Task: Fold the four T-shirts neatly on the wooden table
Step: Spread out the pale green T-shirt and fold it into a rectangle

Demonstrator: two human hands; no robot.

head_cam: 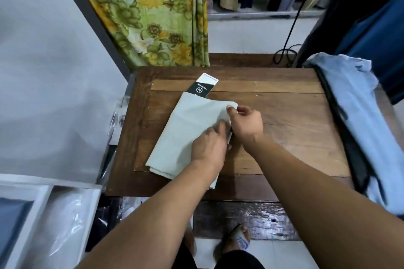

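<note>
Nearest me, at the bottom edge, my foot in a sandal [237,239] stands on the floor below the wooden surface [284,129]. To my left, low down, is a white box [32,214] with clear plastic in it.

My two forearms reach forward over the near edge. My left hand [208,146] lies palm down on a pale green T-shirt [185,129], fingers spread fairly flat. I judge it is pinning the cloth so the layers do not slide. My right hand [246,123], just beyond and touching the shirt's right edge, has thumb and fingertips pinched on the upper right corner of the fabric, probably to square or tuck that corner.

The T-shirt is already a narrow folded strip, lying slantwise on the left half of the surface. From under its far end pokes a black and white card [204,86], which looks like a label or a folding stiffener; I cannot tell which.

Along the right side of the surface a heap of blue garments [354,116] hangs over the edge, likely waiting to be folded. Beyond, a green floral curtain [153,13] hangs.
</note>
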